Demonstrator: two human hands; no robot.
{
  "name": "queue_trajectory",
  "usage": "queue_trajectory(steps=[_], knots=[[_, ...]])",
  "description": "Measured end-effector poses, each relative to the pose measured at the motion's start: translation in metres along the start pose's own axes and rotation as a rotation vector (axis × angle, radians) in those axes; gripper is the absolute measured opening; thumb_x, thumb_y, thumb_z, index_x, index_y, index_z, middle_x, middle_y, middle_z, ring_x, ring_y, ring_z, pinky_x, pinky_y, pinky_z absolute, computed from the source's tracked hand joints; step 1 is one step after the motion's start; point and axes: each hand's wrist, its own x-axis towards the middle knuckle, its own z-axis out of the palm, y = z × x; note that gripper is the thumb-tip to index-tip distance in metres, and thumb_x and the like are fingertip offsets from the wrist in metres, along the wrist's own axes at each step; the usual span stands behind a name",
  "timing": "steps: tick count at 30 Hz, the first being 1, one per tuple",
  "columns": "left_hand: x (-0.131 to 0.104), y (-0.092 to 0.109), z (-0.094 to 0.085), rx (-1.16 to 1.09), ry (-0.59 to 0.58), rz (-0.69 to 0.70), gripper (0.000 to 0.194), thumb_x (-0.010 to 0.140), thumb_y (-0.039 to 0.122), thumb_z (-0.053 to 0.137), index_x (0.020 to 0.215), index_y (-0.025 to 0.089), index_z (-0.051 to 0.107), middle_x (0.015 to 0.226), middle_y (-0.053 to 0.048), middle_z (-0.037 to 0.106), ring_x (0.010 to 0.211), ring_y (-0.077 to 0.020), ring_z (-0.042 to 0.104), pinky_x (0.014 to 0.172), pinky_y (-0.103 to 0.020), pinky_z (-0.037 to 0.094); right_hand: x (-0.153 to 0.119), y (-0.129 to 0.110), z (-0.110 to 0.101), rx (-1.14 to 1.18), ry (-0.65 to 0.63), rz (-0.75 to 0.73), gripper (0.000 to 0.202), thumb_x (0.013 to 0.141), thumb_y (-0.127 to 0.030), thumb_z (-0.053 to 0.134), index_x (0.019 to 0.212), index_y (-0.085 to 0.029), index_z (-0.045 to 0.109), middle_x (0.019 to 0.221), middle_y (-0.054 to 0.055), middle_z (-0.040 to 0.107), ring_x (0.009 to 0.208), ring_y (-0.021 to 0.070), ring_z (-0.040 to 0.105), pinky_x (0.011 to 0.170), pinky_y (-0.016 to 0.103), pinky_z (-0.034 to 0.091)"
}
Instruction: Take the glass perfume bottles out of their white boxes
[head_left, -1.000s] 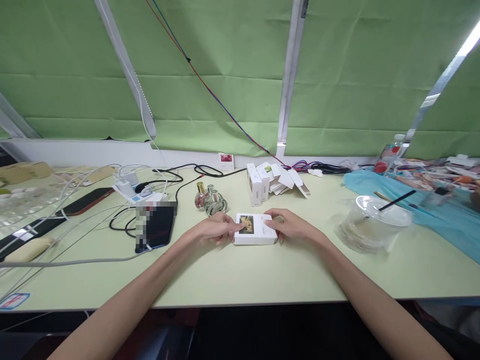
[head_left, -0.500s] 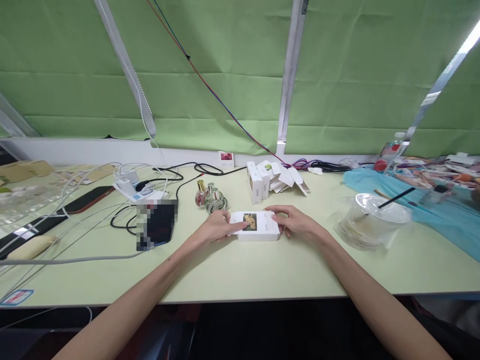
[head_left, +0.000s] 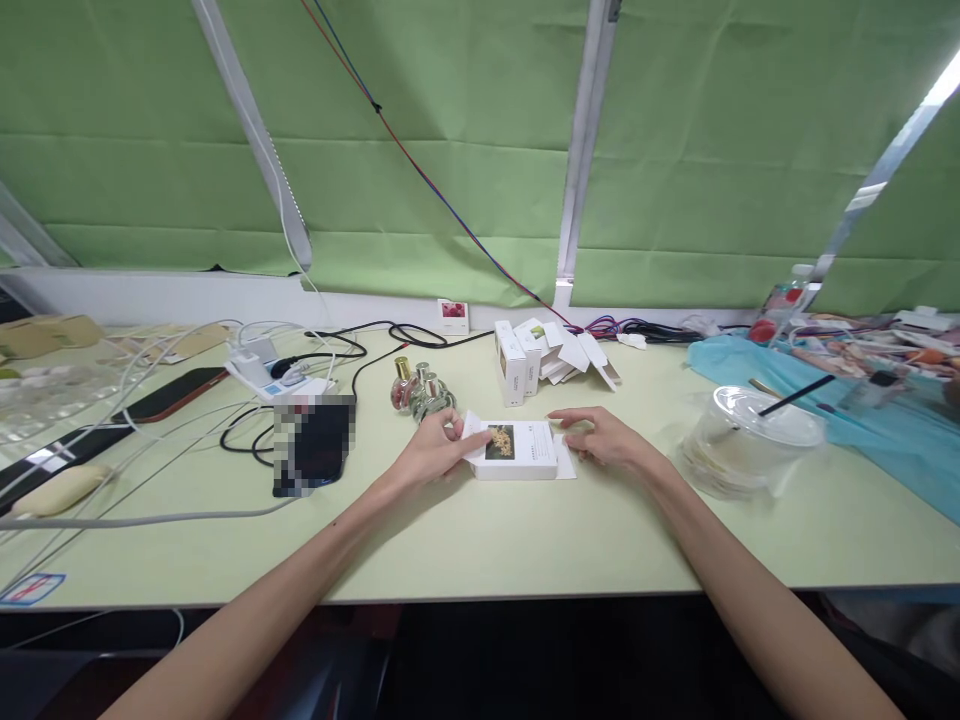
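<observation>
Pale yellow-green tabletop [head_left: 525, 550], smooth, its near edge running straight across below both forearms. On it, midway between the hands, a flat white cardboard box [head_left: 521, 448] lies printed face up, yellow flowers on a dark panel. White card flaps stick out at both ends: the left flap [head_left: 472, 422] raised, the right flap [head_left: 566, 460] lying low.

Left hand [head_left: 431, 448] clamped on the box's left end, thumb over the top face, other fingers curled behind. Right hand [head_left: 607, 437] beside the right end, index finger and thumb apart, close over the flap; contact there cannot be told.

Handling, my judgement: card looks thin, so a light left thumb suits it, steady without bowing the face. Flaps best worked along their creases, box kept flat on the table, right fingertips near the fold rather than the loose corner.

Just beyond the left hand, a cluster of small clear-glass bottles with metallic caps [head_left: 431, 398]; elbow room matters there. Farther back, slim white upright cartons [head_left: 511, 372] beside a heap of loose white cartons [head_left: 574, 352]. Behind all, creased green fabric blinds [head_left: 450, 180].
</observation>
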Motion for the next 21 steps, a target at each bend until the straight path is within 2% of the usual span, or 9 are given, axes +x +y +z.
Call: queue_trajectory(steps=[3, 5, 7, 9, 13, 15, 17, 19, 21], knots=[[-0.001, 0.003, -0.001, -0.112, 0.013, 0.058, 0.049, 0.077, 0.064, 0.068, 0.075, 0.021, 0.045, 0.053, 0.005, 0.051, 0.040, -0.0069, 0.043, 0.037, -0.018, 0.028, 0.001, -0.001, 0.003, -0.112, 0.083, -0.105, 0.047, 0.076, -0.006, 0.058, 0.120, -0.021, 0.071, 0.120, 0.008, 0.067, 0.058, 0.0078, 0.052, 0.055, 0.023, 0.044], [0.000, 0.003, -0.002, -0.203, 0.020, 0.073, 0.046, 0.077, 0.061, 0.069, 0.078, 0.019, 0.051, 0.061, 0.002, 0.057, 0.046, -0.0085, 0.050, 0.039, -0.018, 0.032, 0.002, -0.002, 0.006, -0.183, 0.161, -0.206, 0.050, 0.070, 0.000, 0.054, 0.113, -0.021, 0.071, 0.117, 0.007, 0.067, 0.069, 0.0112, 0.058, 0.067, 0.025, 0.049], [0.002, 0.001, -0.003, -0.266, -0.003, 0.059, 0.040, 0.076, 0.054, 0.072, 0.081, 0.019, 0.054, 0.069, -0.001, 0.062, 0.050, -0.0092, 0.053, 0.038, -0.018, 0.031, 0.002, -0.004, 0.010, -0.223, 0.192, -0.313, 0.050, 0.067, 0.002, 0.050, 0.106, -0.021, 0.071, 0.113, 0.005, 0.068, 0.080, 0.0144, 0.061, 0.074, 0.026, 0.050], [0.004, -0.002, -0.004, -0.252, -0.057, 0.050, 0.031, 0.075, 0.044, 0.073, 0.081, 0.018, 0.056, 0.069, -0.001, 0.063, 0.050, -0.0090, 0.053, 0.039, -0.018, 0.030, 0.003, -0.004, 0.013, -0.241, 0.167, -0.393, 0.046, 0.068, 0.001, 0.049, 0.103, -0.021, 0.071, 0.109, 0.005, 0.069, 0.084, 0.0153, 0.062, 0.076, 0.027, 0.051], [0.005, -0.006, -0.008, -0.054, -0.139, 0.053, 0.014, 0.069, 0.023, 0.066, 0.081, 0.016, 0.062, 0.055, 0.002, 0.057, 0.043, -0.0079, 0.045, 0.040, -0.019, 0.030, 0.003, -0.004, 0.016, -0.325, 0.105, -0.431, 0.043, 0.075, -0.001, 0.049, 0.107, -0.021, 0.070, 0.106, 0.005, 0.069, 0.085, 0.0160, 0.063, 0.073, 0.027, 0.050], [0.005, -0.006, -0.010, 0.023, -0.184, 0.055, 0.022, 0.065, 0.016, 0.061, 0.086, 0.014, 0.065, 0.052, 0.003, 0.057, 0.040, -0.0073, 0.042, 0.040, -0.020, 0.029, 0.001, -0.005, 0.015, -0.360, 0.112, -0.416, 0.034, 0.084, -0.008, 0.050, 0.108, -0.022, 0.069, 0.106, 0.006, 0.070, 0.089, 0.0179, 0.064, 0.075, 0.029, 0.049], [0.004, -0.005, -0.012, 0.054, -0.230, 0.044, 0.034, 0.062, 0.015, 0.057, 0.094, 0.013, 0.067, 0.051, 0.003, 0.058, 0.038, -0.0069, 0.040, 0.039, -0.020, 0.028, 0.000, -0.006, 0.014, -0.357, 0.124, -0.393, 0.028, 0.094, -0.023, 0.047, 0.112, -0.023, 0.069, 0.109, 0.007, 0.070, 0.090, 0.0190, 0.065, 0.079, 0.032, 0.049], [0.004, -0.003, -0.013, 0.063, -0.246, 0.008, 0.042, 0.060, 0.015, 0.056, 0.100, 0.012, 0.067, 0.055, 0.002, 0.062, 0.036, -0.0065, 0.040, 0.037, -0.019, 0.026, -0.001, -0.008, 0.014, -0.355, 0.112, -0.362, 0.034, 0.099, -0.038, 0.044, 0.121, -0.024, 0.066, 0.114, 0.007, 0.068, 0.086, 0.0187, 0.065, 0.082, 0.034, 0.049], [0.003, -0.002, -0.013, 0.073, -0.246, -0.047, 0.045, 0.058, 0.016, 0.055, 0.101, 0.013, 0.065, 0.058, 0.000, 0.066, 0.035, -0.0065, 0.039, 0.035, -0.019, 0.023, -0.003, -0.009, 0.014, -0.382, 0.072, -0.339, 0.044, 0.097, -0.050, 0.049, 0.132, -0.026, 0.061, 0.118, 0.008, 0.064, 0.081, 0.0178, 0.063, 0.083, 0.035, 0.049]])
